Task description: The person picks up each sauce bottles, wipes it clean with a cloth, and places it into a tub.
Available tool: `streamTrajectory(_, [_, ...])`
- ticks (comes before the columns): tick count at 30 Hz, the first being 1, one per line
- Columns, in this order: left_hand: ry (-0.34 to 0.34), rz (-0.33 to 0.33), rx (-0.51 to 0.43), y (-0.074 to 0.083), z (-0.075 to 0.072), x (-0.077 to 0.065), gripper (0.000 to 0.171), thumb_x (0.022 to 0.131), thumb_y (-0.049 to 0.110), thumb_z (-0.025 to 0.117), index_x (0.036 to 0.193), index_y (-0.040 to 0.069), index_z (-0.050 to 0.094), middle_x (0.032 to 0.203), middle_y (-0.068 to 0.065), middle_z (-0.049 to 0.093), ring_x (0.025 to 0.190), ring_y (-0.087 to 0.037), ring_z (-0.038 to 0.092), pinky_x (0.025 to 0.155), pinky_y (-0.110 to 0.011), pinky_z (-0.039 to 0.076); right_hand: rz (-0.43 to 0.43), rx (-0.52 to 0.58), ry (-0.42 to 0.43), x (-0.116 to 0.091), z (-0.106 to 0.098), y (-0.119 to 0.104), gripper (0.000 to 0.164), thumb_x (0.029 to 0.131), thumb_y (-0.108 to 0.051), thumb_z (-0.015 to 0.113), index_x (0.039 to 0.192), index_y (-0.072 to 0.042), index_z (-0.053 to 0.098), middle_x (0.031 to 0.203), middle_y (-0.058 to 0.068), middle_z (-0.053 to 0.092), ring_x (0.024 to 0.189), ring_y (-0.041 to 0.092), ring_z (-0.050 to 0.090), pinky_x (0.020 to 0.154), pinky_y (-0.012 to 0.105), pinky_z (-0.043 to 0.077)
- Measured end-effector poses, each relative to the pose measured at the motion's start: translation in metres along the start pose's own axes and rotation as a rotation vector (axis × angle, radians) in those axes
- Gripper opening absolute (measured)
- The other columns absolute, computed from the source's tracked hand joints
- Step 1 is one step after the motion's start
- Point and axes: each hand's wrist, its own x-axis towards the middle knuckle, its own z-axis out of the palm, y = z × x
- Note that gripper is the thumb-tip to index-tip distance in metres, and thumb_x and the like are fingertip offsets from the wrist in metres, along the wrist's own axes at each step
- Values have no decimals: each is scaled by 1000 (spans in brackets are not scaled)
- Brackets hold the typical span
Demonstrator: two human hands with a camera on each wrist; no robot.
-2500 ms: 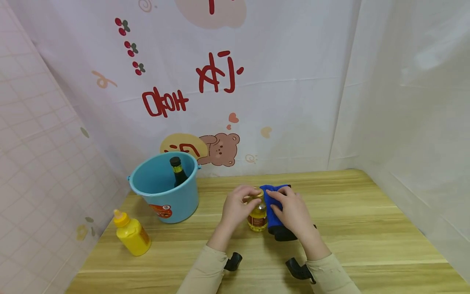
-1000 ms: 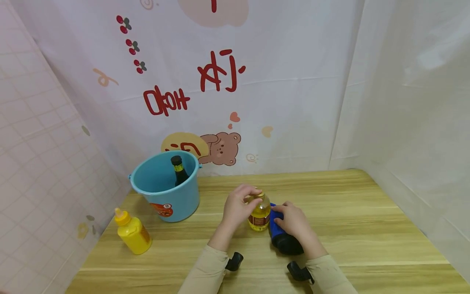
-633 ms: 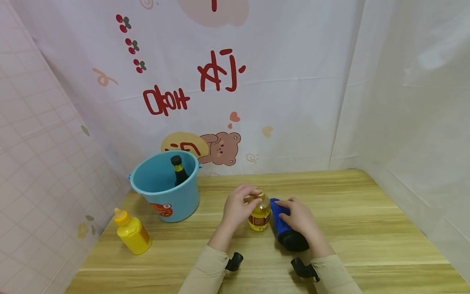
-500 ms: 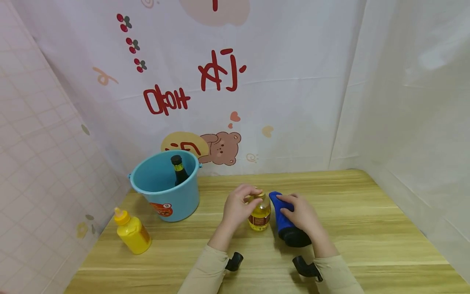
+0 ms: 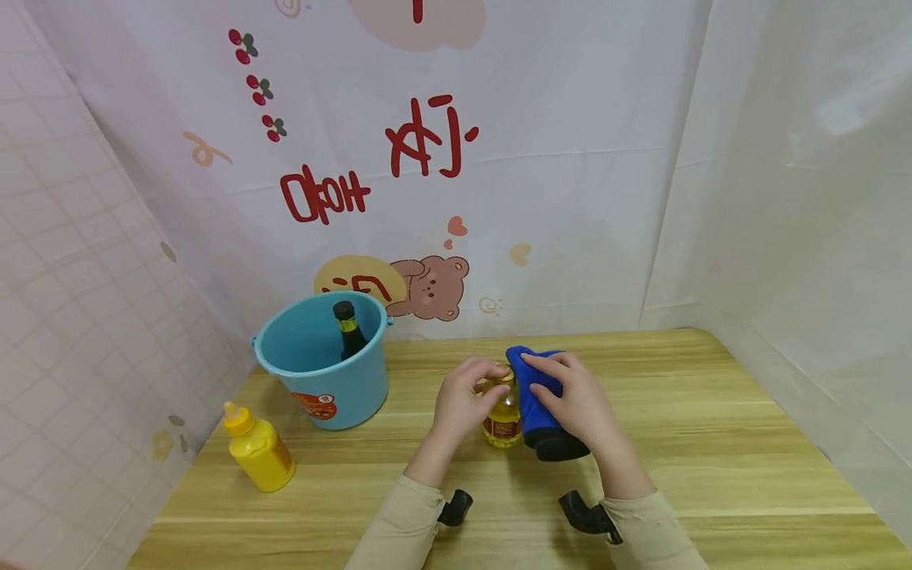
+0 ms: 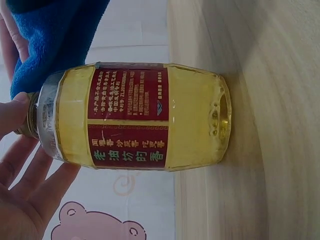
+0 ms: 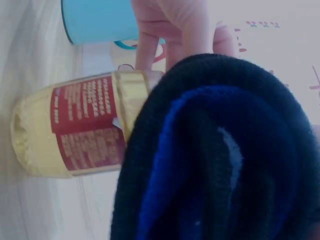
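Note:
Upright on the table stands a small bottle of yellow cooking oil (image 5: pixel 503 428) with a red label. My left hand (image 5: pixel 461 400) pinches its cap at the top; in the left wrist view the thumb (image 6: pixel 15 111) lies on the cap. My right hand (image 5: pixel 583 402) grips a folded blue cloth (image 5: pixel 533 405) with a black edge and holds it against the bottle's right side, up at the shoulder and neck. The cloth's rolled black end (image 7: pixel 215 65) fills much of the right wrist view and covers the bottle's upper part there.
A light-blue bucket (image 5: pixel 363 396) stands at the back left, with a dark capped bottle (image 5: pixel 351 336) leaning inside. Nearer the left edge is a yellow squeeze bottle (image 5: pixel 262 457). A printed curtain (image 5: pixel 570 237) hangs behind the wooden table (image 5: pixel 712 443).
The right hand and cloth went down the bottle's side, swung a little away to the right, then came back up and left against its neck. The left hand and oil bottle stayed put.

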Motion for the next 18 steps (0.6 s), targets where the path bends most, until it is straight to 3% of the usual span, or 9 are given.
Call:
streamTrajectory(10, [2,15,16,0,0,0,20,85,10,79,104,14,76,105,2,68,96,-16,64,78,-31,57,15,-12,13,-2,9,-3,43,88,-8,75,130,-11,66,112,17,61,98,36,63,84,53,52])
streamTrajectory(18, [2,6,17,0,1,-1,20,85,11,79,105,14,76,107,1,68,98,-16,65,80,-31,57,-1,-89,24,-3,12,-8,41,86,-7,77,126,-8,69,108,17,62,90,34,64,78,49,54])
